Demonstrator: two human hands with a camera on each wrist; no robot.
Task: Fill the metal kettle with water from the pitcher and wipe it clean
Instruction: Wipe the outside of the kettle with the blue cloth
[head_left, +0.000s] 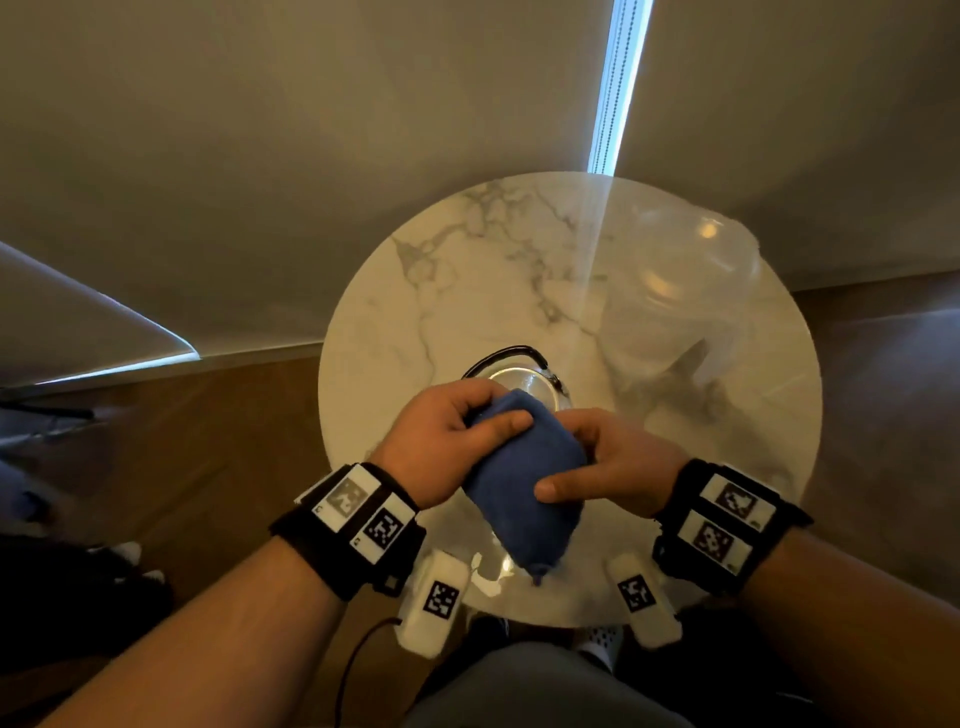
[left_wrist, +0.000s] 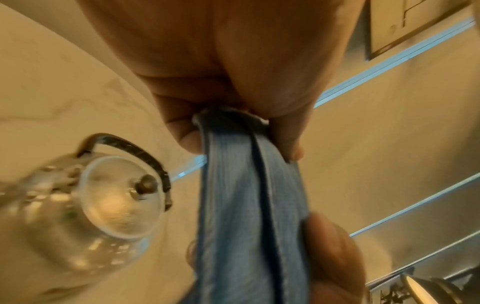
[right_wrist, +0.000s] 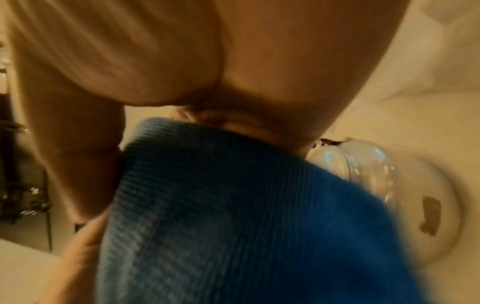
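Note:
A folded blue cloth (head_left: 524, 483) hangs above the near part of the round marble table (head_left: 441, 291), held by both hands. My left hand (head_left: 462, 431) grips its upper end, thumb across the top. Lower down, my right hand (head_left: 582, 467) pinches its side. In the left wrist view the cloth (left_wrist: 246, 205) runs down from the curled left fingers (left_wrist: 184, 131); in the right wrist view it (right_wrist: 233, 216) fills the frame. Behind my hands stands the shiny metal kettle (head_left: 524, 376), its dark handle (head_left: 506, 356) up and its lid (left_wrist: 119, 201) on. The clear glass pitcher (head_left: 680, 291) is at the table's far right.
The small table stands against a pale wall and blinds (head_left: 618, 83). Wooden floor (head_left: 218, 441) lies to the left and right. My knees (head_left: 540, 686) are under the table's near edge. Bare marble stretches left of the pitcher.

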